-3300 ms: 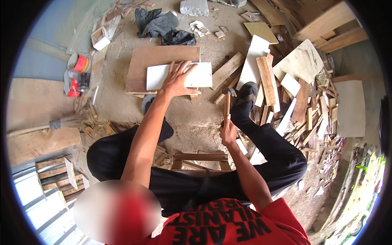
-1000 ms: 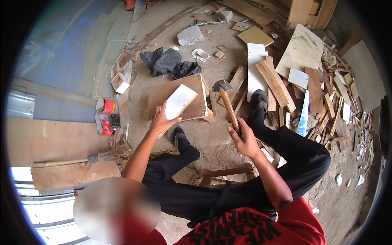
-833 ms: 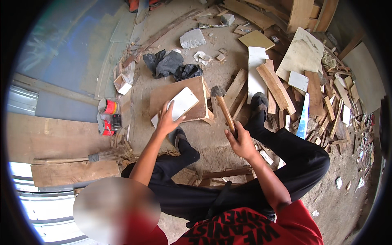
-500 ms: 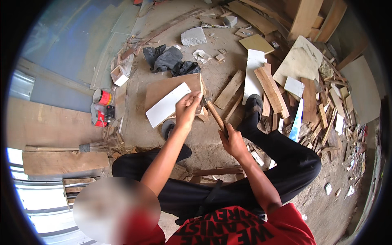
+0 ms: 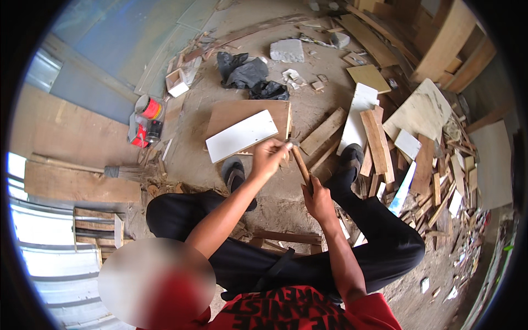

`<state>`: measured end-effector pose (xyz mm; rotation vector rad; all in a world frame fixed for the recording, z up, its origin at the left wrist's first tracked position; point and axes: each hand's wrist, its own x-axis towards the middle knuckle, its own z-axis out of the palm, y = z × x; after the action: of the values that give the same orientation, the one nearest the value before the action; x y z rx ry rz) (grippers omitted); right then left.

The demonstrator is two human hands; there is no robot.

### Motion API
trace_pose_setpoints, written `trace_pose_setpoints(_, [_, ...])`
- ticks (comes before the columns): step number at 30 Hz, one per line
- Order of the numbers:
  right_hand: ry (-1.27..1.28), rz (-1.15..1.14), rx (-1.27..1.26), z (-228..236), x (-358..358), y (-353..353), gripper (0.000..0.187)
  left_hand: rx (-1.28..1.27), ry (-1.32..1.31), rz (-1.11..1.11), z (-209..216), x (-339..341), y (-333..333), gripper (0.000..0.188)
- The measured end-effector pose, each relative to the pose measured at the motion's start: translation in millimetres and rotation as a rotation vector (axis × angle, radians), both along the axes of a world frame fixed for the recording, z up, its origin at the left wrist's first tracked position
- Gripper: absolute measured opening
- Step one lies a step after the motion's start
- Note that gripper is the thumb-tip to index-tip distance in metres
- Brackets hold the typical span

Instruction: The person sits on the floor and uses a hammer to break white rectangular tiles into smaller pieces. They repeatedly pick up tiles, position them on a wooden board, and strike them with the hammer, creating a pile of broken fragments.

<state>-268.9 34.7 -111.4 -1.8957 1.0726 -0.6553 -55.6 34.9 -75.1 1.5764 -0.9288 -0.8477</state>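
My right hand (image 5: 319, 201) is wrapped round the wooden handle of a hammer (image 5: 301, 166), near its lower end. The hammer's dark head is beside the fingertips of my left hand (image 5: 268, 158). Those fingers are closed in a pinch; whatever is in them is too small to make out. Just beyond my left hand, a white board (image 5: 242, 136) lies slantwise across a brown wooden panel (image 5: 221, 114) that rests on the ground. My left wrist and fingers cover part of the panel's near right corner.
Black plastic sheeting (image 5: 246, 74) and a pale block (image 5: 287, 50) lie farther off. Wood offcuts (image 5: 377, 146) are heaped to the right. At left are tins (image 5: 148, 107) and a twig broom (image 5: 129, 172). A low wooden piece (image 5: 286, 236) lies between my legs.
The view has shifted, so the surroundings sit farther right. My right hand keeps its grip on the hammer, and my left fingers stay pinched near its head.
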Motion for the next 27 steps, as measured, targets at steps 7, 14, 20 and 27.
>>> trace_pose_setpoints(7, [0.081, -0.067, 0.112, -24, -5, -6, 0.036, -0.029, 0.007, 0.041, 9, -2, -37, 0.025])
trace_pose_setpoints(14, [0.131, -0.039, 0.165, -25, -11, -14, 0.031, 0.006, -0.301, 0.157, 3, 160, -166, 0.052])
trace_pose_setpoints(20, [0.083, -0.104, 0.164, -28, -8, -22, 0.029, 0.128, -0.838, 0.244, -77, 171, -106, 0.050])
trace_pose_setpoints(27, [0.058, -0.153, 0.154, -46, -6, -5, 0.040, 0.169, -1.105, 0.144, -97, 123, -18, 0.064])
